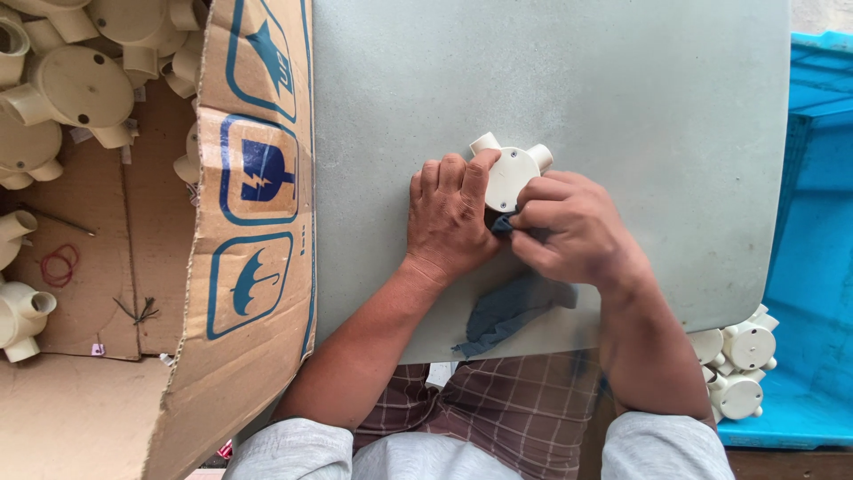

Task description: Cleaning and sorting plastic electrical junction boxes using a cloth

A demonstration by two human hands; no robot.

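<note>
Round cream junction box [510,174], a plastic electrical fitting with short pipe stubs sticking out around its rim and a flat screwed lid, sits on the grey bench [622,89] between both of my hands, a little right of the middle of the view. My left hand [451,218] lies knuckles up, its grip clasped on the box's left side with the fingertips over the lid's edge. My right hand [569,233] has its grip pinched on a dark blue-grey cloth [508,311], pressing the bunched end against the lower edge of the box; the rest of the cloth trails back toward me and hangs over the near edge of the bench. Past my left forearm stands an open cardboard carton [258,204], its flap printed with blue handling symbols, and inside it lie many more cream boxes [75,89] of the same kind, plus a red rubber band [59,265]. At my right, a blue plastic crate [817,196] stands beside the bench, with a small heap of finished-looking cream fittings [742,364] at its near corner. My checked trousers show below the bench edge.
</note>
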